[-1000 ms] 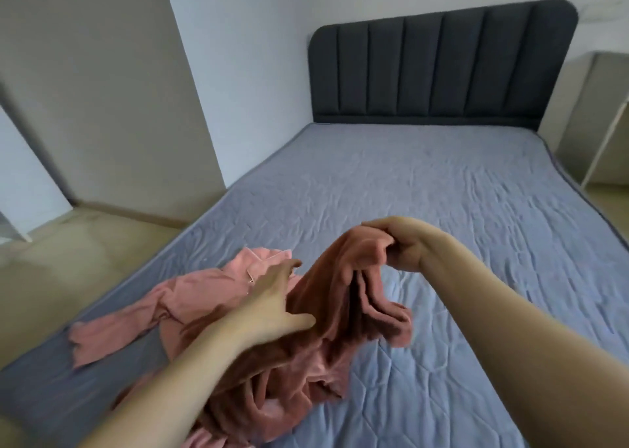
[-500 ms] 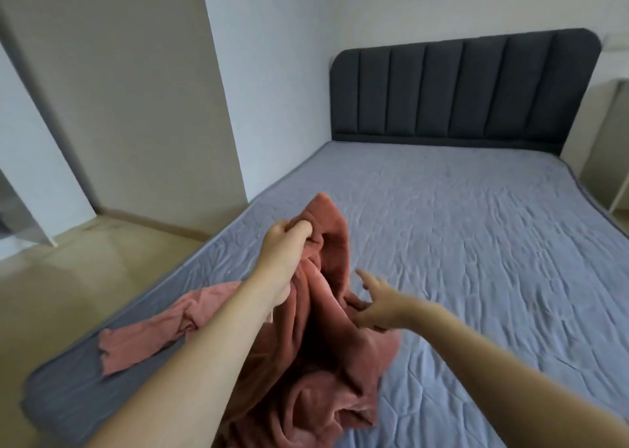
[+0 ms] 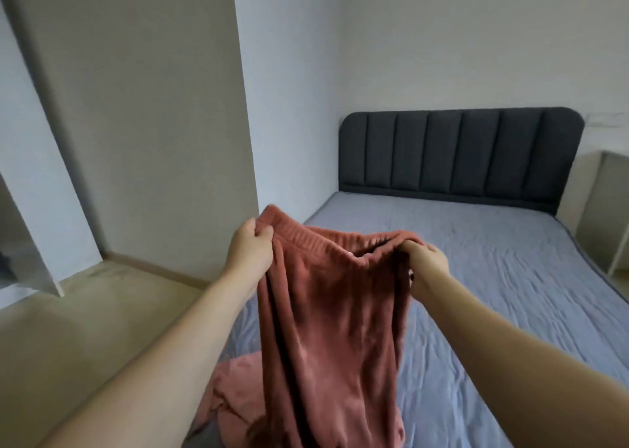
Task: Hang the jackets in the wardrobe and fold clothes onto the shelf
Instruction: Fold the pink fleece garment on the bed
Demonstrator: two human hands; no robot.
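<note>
Rust-pink fleece trousers [image 3: 326, 328] hang in the air over the near end of the bed, held up by their elastic waistband. My left hand [image 3: 250, 251] pinches the waistband's left end, thumb over the fabric. My right hand [image 3: 425, 263] grips the waistband's right end. The legs drop straight down out of the frame's bottom. A lighter pink garment [image 3: 235, 389] lies crumpled on the bed behind and left of the trousers, mostly hidden by them.
The bed [image 3: 493, 277] has a blue-grey quilted cover and a dark grey padded headboard [image 3: 456, 154]. A beige wall panel [image 3: 143, 124] and open floor [image 3: 85, 311] are on the left. A pale bedside cabinet [image 3: 602, 209] stands at the far right.
Both hands lifted the trousers off the bed and spread the waistband between them. My right hand, open half a second ago, now grips the band. The view tilted up.
</note>
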